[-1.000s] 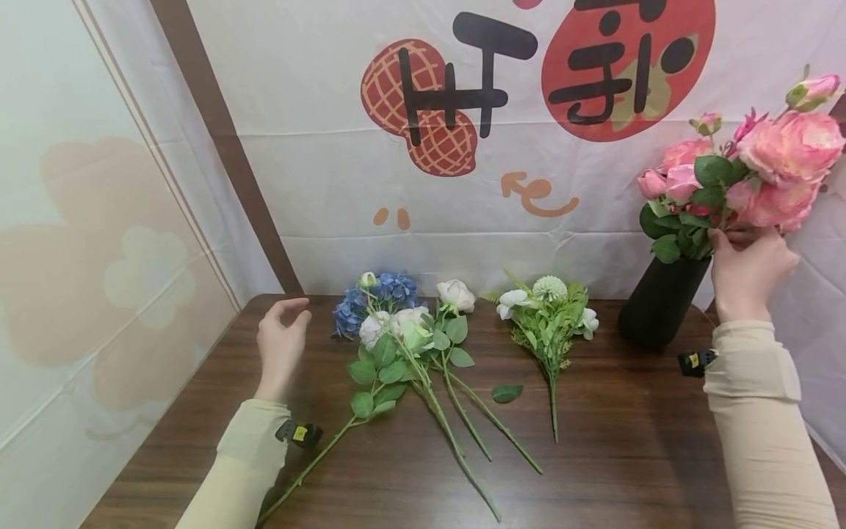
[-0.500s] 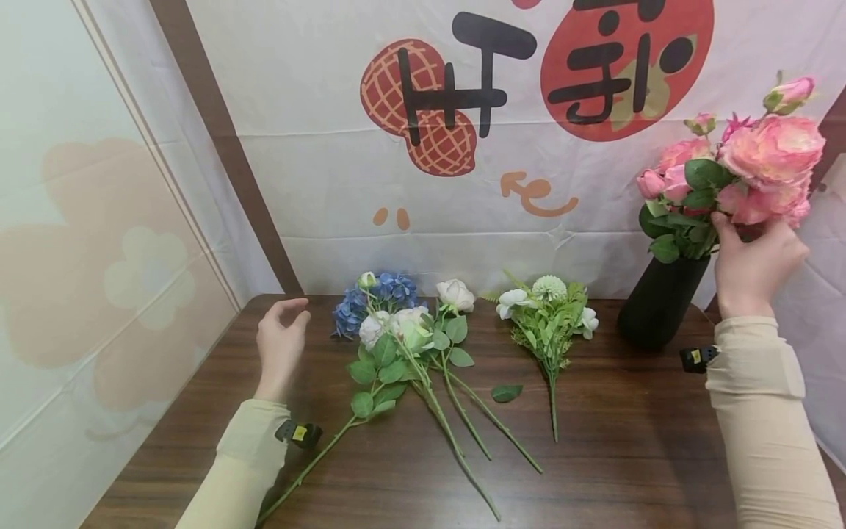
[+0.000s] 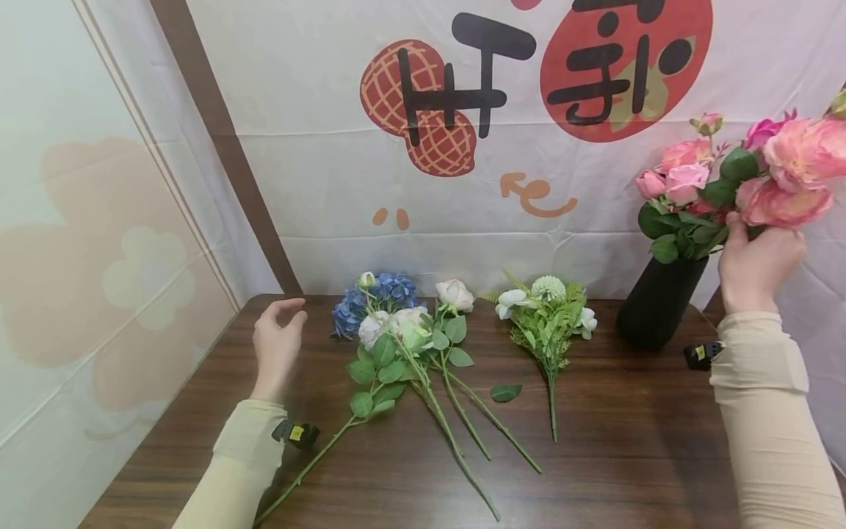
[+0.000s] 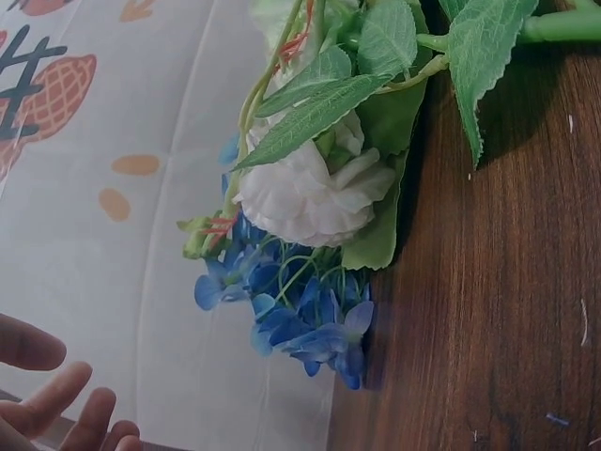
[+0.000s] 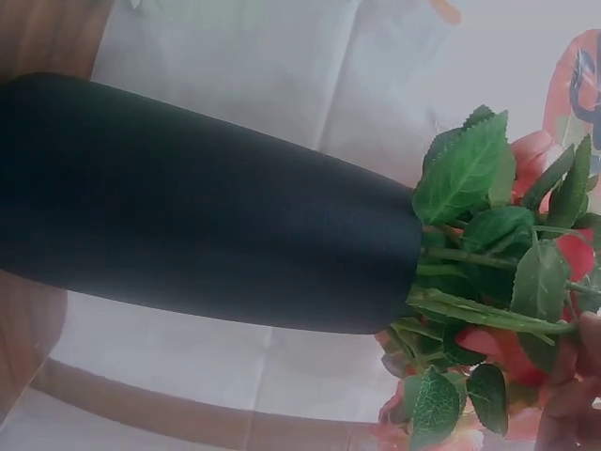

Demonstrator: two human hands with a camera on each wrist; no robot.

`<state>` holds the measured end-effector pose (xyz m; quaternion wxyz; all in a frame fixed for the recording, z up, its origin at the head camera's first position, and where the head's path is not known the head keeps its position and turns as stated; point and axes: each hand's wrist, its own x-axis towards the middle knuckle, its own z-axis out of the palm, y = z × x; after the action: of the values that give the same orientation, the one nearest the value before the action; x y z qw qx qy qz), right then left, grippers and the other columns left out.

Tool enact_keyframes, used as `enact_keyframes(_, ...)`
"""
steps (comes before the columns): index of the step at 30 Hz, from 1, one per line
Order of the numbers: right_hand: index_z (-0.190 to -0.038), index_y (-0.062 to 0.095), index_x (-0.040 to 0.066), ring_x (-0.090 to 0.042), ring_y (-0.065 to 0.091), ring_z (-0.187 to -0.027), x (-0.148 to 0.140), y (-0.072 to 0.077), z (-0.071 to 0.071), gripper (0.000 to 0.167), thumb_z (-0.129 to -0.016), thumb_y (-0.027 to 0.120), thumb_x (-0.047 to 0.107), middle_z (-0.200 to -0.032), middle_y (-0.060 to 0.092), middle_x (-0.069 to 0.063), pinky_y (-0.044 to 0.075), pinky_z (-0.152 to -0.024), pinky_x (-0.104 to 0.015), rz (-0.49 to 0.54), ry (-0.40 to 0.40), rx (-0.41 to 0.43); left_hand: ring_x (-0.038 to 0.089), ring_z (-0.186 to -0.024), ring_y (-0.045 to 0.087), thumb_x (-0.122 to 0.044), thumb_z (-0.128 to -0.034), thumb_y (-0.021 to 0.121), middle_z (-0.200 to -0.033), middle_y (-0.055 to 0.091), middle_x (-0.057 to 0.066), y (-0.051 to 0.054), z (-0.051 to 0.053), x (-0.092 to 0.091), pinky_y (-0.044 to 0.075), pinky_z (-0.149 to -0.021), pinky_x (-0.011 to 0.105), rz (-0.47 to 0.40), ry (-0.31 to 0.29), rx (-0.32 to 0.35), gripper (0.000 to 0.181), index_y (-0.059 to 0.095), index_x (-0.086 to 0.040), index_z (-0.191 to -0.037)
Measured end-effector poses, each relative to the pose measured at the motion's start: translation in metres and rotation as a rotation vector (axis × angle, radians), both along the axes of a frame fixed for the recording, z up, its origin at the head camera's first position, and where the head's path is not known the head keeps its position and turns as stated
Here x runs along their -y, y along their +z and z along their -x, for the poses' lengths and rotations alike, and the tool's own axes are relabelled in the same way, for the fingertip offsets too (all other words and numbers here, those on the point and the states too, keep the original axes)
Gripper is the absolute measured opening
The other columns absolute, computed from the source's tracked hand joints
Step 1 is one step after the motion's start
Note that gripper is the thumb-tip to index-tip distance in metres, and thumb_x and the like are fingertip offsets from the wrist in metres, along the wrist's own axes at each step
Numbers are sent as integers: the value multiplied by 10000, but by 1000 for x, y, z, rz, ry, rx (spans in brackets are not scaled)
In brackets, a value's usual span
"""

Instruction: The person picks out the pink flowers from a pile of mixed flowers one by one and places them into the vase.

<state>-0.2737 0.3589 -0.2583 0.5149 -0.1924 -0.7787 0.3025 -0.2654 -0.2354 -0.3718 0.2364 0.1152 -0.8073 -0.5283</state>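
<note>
My right hand (image 3: 761, 268) grips the stem of large pink peonies (image 3: 800, 162) just above the mouth of a black vase (image 3: 662, 301). The peonies lean to the right, their outermost bud cut off by the frame edge. Smaller pink roses (image 3: 686, 182) with dark leaves stand in the vase. In the right wrist view, a green stem (image 5: 488, 310) runs from the vase mouth to my fingers (image 5: 575, 371) at the edge. My left hand (image 3: 277, 349) holds nothing, its fingers loosely bent, left of a blue hydrangea (image 3: 348, 312). A white flower (image 4: 315, 193) lies against the hydrangea in the left wrist view.
On the brown wooden table (image 3: 615, 455) lie a white rose (image 3: 454, 295), other long-stemmed pale flowers, a green-and-white bunch (image 3: 548, 330) and a loose leaf (image 3: 506, 394). A printed white cloth (image 3: 317, 184) hangs behind the table.
The peonies swung slightly left, then right, and now lean farther out from the vase roses. My right hand moved a little right with them. My left hand has barely shifted.
</note>
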Motion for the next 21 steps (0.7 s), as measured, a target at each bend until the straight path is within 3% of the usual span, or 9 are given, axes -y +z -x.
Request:
enact_keyframes(8, -1217, 582, -35, -546, 466, -1123, -4, 3, 2, 462, -902, 606, 303, -1175, 591, -322, 307, -1010, -530, 31, -13, 46, 227, -1125, 545, -140, -934, 532, -1225, 619, 116, 0, 1, 1, 395, -878, 295, -10, 8, 11, 283, 620, -63, -1192)
enact_keyframes(13, -1204, 595, -46, -533, 473, -1141, -6, 4, 1, 444, -920, 584, 295, -1185, 591, -315, 314, -1005, -528, 9, 25, 79, 234, -1125, 547, -147, -934, 534, -1223, 619, 119, 0, 2, 1, 396, -888, 308, -7, 10, 10, 284, 621, -62, -1190)
enact_keyframes(17, -1146, 601, -64, -537, 474, -1122, -11, 2, 0, 384, -926, 578, 249, -1132, 589, -345, 312, -989, -553, -96, 75, 93, 232, -1130, 543, -156, -939, 528, -1230, 615, 116, 0, 1, 1, 397, -898, 318, -7, 4, 12, 286, 616, -65, -1196)
enact_keyframes(21, -1053, 580, -104, -607, 461, -985, -16, -4, 1, 339, -928, 575, 211, -1000, 567, -407, 311, -883, -635, -256, 126, 94, 231, -1142, 535, -155, -944, 526, -1242, 607, 112, 0, 0, 2, 397, -919, 337, -13, -4, 19, 288, 609, -65, -1205)
